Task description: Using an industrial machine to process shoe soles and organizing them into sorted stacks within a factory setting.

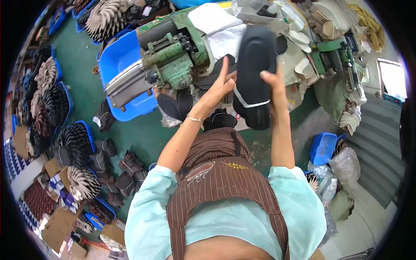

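Note:
My right hand [276, 86] grips a long black insole bundle [255, 65] at its right edge, with the thumb on its face and the fingers mostly hidden behind. The bundle stands upright before me, its upper end blurred, with a white band [251, 104] round its lower part. Beside its left edge is my left hand [220, 88], index finger stretched out and thumb near the bundle; whether it touches cannot be told. More black insoles [175, 105] lie below the machine, to the left of my left wrist.
A green machine [173, 60] with a metal roller stands ahead on the left, by a blue tub [117, 67]. White papers [214, 19] lie behind it. Bundled soles in blue bins [76, 138] line the left floor. Another blue bin [323, 148] and plastic bags [345, 167] are at right.

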Available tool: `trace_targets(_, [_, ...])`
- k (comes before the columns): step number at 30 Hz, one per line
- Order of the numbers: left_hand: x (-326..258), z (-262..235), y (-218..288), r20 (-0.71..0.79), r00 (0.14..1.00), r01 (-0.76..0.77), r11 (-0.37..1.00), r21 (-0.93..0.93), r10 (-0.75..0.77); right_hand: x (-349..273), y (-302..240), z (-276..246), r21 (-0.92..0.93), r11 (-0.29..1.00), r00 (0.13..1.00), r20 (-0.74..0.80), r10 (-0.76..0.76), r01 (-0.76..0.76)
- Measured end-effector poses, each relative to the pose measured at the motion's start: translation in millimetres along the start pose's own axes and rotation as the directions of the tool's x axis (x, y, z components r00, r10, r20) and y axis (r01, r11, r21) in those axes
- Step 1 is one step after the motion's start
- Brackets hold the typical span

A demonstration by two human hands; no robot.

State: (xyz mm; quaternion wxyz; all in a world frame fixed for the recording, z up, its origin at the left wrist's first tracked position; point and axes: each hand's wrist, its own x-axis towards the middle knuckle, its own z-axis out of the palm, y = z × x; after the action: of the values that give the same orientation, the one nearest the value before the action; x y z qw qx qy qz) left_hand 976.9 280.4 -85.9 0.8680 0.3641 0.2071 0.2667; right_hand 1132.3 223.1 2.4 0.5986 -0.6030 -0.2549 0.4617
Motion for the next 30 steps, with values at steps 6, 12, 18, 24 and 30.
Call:
trace_targets(6, [-51, 18, 44, -0.225, 0.972, -0.003, 0.945, -0.328, -0.074, -23, -3, 54, -0.363, 0.694, 0.781, 0.353, -0.515, 0.622])
trace_targets(12, [-95, 12, 79, -0.442, 0.854, -0.413, 0.873, -0.259, 0.273, -53, -8, 78, -0.235, 0.589, 0.59, 0.61, -0.53, 0.773])
trace_targets(18, [-153, -29, 106, -0.63, 0.73, -0.61, 0.666, -0.429, 0.263, -81, -30, 78, 0.095, 0.478, 0.108, 0.919, -0.38, 0.873])
trace_targets(24, [-226, -43, 99, -0.789, 0.534, -0.706, 0.673, -0.218, 0.304, 7, 54, 17, -0.611, 0.248, 0.659, 0.709, -0.251, 0.752])
trace_targets(30, [-256, -62, 63, -0.763, 0.542, -0.659, 0.741, -0.126, 0.353, 9, 65, 66, -0.744, 0.526, 0.911, 0.36, -0.203, 0.412])
